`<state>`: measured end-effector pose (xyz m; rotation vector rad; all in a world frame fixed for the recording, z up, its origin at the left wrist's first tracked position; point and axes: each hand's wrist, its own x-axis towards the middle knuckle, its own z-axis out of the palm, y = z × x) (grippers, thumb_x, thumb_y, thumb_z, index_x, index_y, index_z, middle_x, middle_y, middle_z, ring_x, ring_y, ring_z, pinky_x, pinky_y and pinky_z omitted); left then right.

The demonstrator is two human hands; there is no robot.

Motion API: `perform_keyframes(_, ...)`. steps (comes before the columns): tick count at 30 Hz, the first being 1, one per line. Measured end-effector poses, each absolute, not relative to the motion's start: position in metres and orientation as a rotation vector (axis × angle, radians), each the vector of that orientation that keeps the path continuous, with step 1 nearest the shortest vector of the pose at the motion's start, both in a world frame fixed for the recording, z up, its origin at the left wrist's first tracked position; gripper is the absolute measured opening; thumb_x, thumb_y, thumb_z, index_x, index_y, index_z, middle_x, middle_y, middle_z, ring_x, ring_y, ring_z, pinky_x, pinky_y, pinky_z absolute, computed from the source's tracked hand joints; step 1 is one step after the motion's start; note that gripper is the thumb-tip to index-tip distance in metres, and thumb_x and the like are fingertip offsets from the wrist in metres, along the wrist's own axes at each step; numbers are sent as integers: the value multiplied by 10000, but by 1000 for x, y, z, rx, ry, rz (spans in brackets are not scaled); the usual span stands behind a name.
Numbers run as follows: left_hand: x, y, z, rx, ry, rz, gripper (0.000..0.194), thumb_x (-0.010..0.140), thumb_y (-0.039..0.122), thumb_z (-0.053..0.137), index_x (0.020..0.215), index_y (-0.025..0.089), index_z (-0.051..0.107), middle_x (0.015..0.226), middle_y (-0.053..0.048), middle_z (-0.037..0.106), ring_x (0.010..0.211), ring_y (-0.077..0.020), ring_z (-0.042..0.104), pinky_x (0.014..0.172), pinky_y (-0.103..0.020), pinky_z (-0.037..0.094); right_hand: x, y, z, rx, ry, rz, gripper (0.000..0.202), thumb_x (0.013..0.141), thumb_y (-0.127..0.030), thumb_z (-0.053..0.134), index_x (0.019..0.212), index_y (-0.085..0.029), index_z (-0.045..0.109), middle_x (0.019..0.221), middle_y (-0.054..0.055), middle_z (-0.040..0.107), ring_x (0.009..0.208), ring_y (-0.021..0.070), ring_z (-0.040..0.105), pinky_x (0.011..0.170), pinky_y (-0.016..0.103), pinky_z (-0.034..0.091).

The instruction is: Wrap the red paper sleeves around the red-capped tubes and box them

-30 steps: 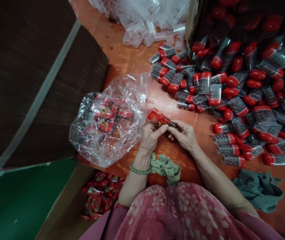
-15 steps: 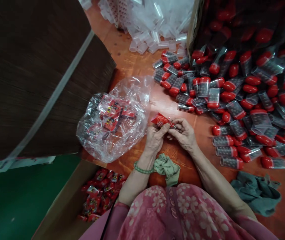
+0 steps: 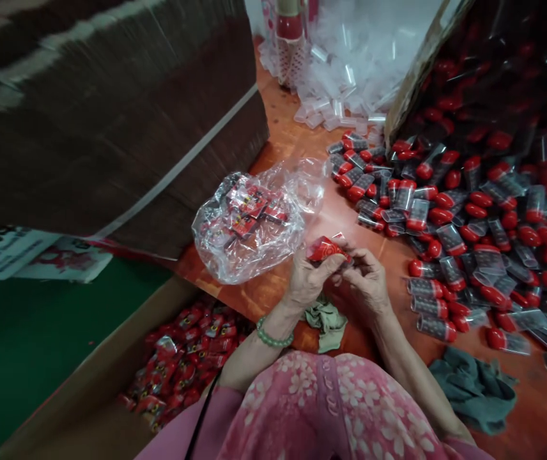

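Note:
A small red printed packet (image 3: 324, 249) is held up between both hands over the orange table. My left hand (image 3: 309, 278), above a green bead bracelet (image 3: 273, 337), grips it with the thumb across its front. My right hand (image 3: 364, 281) pinches its right end, and the fingertips there partly hide what they hold. Just left of the hands lies a clear plastic bag (image 3: 254, 255) with several red printed packets (image 3: 249, 207) in it. Below the hands a pale green cloth (image 3: 326, 324) lies crumpled near the table edge.
Red-capped clear tubes (image 3: 450, 239) spread over the right side, spilling from a box (image 3: 405, 105). Clear tubes (image 3: 335, 96) are heaped at the back. Strapped brown cardboard (image 3: 149, 121) stands at left. Below, an open carton (image 3: 96, 358) holds red packets. A dark green cloth (image 3: 475, 390) lies at right.
The camera view has shifted, so the table things sit elsewhere in the picture. Both hands still hold the red packet, which is now turned and more covered by the fingers.

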<state>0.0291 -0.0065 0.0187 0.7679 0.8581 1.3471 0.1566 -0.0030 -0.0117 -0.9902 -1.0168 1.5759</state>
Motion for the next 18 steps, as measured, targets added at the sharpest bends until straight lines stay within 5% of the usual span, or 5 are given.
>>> perform_keyframes(6,29,-29,37,944,857,1363,333,824,462,716,1036,206,743,1089,-94,758,788,-177,702,793,-325,569,155,-27,1,-1032,-1012,1489,298,789,-448,756,1020,-283,664,908,15,716,655,160,637,644,331,566)
perform_keyframes(10,30,-34,36,1016,874,1366,303,861,442,675,1048,214,744,1141,-91,745,1057,-238,690,998,-371,515,157,-38,-1,-1125,-1023,1469,315,826,-474,718,1052,-256,709,821,22,704,701,193,644,688,351,570)
perform_keyframes(18,17,-41,37,1110,912,1377,287,894,398,638,1055,187,747,1201,-111,722,1067,-235,695,972,-334,528,148,-48,6,-1097,-1105,1487,285,851,-457,707,1041,-248,743,1019,35,746,876,197,684,804,329,572)
